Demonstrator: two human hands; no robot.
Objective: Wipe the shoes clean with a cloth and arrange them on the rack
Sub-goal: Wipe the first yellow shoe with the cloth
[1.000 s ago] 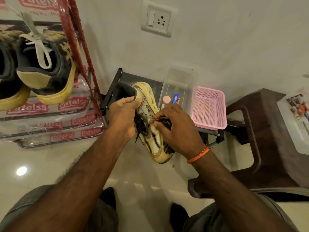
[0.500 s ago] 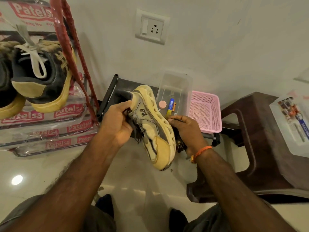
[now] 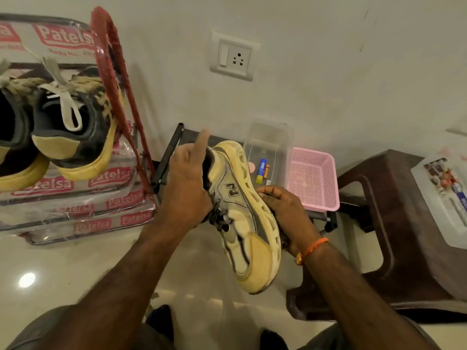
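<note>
I hold a worn cream and grey sneaker [image 3: 242, 218] in front of me, its side facing me, toe down and sole turned right. My left hand [image 3: 187, 188] grips it at the collar and laces, index finger raised. My right hand [image 3: 285, 213] lies against the sole with the thumb over its edge. A dark cloth [image 3: 284, 242] shows only as a sliver under that hand. At the left stands the red rack [image 3: 108, 59], with a black and yellow shoe [image 3: 75, 137] on its shelf and a second one [image 3: 12, 147] beside it.
Behind the sneaker a low black stand [image 3: 166, 157] carries a clear plastic box [image 3: 270, 137] and a pink basket [image 3: 313, 178]. A brown plastic stool [image 3: 404, 223] with a white container [image 3: 444, 198] stands at the right. A wall socket [image 3: 235, 56] is above.
The sneaker has rolled from laces-up to side-on, with its sole turned right. My right hand has slid from the laces to the sole. My left index finger has lifted.
</note>
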